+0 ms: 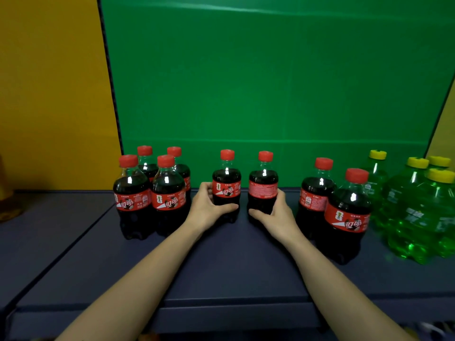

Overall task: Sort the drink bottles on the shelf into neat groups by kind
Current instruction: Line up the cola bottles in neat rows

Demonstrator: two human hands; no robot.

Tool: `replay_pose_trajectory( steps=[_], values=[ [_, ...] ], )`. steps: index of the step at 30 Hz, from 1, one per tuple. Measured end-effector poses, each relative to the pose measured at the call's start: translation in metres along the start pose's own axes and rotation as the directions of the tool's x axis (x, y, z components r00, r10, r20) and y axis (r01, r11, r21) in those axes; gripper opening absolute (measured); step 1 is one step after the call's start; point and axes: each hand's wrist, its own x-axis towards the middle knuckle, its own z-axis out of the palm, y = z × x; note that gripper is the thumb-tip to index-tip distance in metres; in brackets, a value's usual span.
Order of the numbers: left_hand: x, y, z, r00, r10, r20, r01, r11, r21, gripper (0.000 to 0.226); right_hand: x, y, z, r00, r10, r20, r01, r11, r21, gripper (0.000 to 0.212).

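Several red-capped cola bottles stand on a dark blue shelf (221, 271). My left hand (205, 207) grips the lower body of one cola bottle (226, 184) at the middle. My right hand (278, 214) grips a second cola bottle (263, 185) just to its right. Both bottles stand upright with a small gap between them. A tight cluster of cola bottles (150, 193) stands at the left. Two more cola bottles (344, 212) stand at the right, beside several green bottles with yellow caps (416, 207).
A green backdrop (270, 82) rises behind the shelf, with yellow wall (49, 94) to its left. The shelf's front edge (234, 303) runs below my forearms. An orange object (7, 200) sits blurred at the far left.
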Motion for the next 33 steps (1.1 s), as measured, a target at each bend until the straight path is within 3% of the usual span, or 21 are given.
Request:
replay_pose_trajectory(
  steps=[3, 7, 9, 13, 18, 22, 27, 31, 33],
  values=[
    [-0.002, 0.001, 0.001, 1.0, 0.017, -0.022, -0.016, 1.0, 0.025, 0.067, 0.001, -0.003, 0.011, 0.995, -0.052, -0.09, 0.04, 0.991, -0.131, 0.083],
    [-0.001, 0.001, 0.001, 0.999, 0.021, -0.038, -0.019, 0.999, 0.047, 0.066, -0.001, -0.013, 0.007, 0.997, -0.003, 0.078, -0.01, 0.987, 0.159, 0.069],
    [-0.001, 0.001, 0.0, 0.999, 0.019, -0.037, -0.018, 0.999, 0.042, 0.066, -0.002, -0.009, 0.003, 0.994, -0.036, 0.107, 0.023, 0.993, 0.114, 0.069],
    [-0.003, 0.0, -0.002, 0.999, 0.016, -0.044, -0.014, 0.999, 0.043, 0.067, 0.0, -0.002, 0.007, 0.998, -0.053, -0.046, 0.051, 0.998, -0.032, 0.075],
    [-0.005, 0.002, -0.003, 0.999, 0.012, -0.038, -0.01, 0.999, 0.04, 0.067, 0.004, -0.003, 0.004, 0.995, -0.029, 0.095, 0.009, 0.979, 0.205, 0.073],
    [-0.006, 0.003, -0.004, 0.999, 0.006, -0.04, -0.005, 0.999, 0.037, 0.065, 0.003, 0.0, 0.006, 0.997, -0.067, -0.028, 0.069, 0.995, 0.074, 0.076],
    [-0.005, 0.003, -0.003, 0.999, -0.007, -0.047, 0.009, 0.999, 0.037, 0.066, 0.003, -0.001, 0.006, 0.994, -0.044, 0.099, 0.024, 0.98, 0.195, 0.075],
    [-0.005, 0.002, -0.004, 0.999, -0.008, -0.047, 0.01, 0.999, 0.039, 0.066, 0.002, -0.002, 0.007, 0.997, -0.076, 0.004, 0.076, 0.992, 0.1, 0.082],
    [-0.005, 0.001, -0.004, 0.999, -0.007, -0.044, 0.008, 0.999, 0.039, 0.066, 0.003, -0.002, 0.008, 0.998, -0.054, 0.029, 0.05, 0.99, 0.13, 0.079]
  ],
)
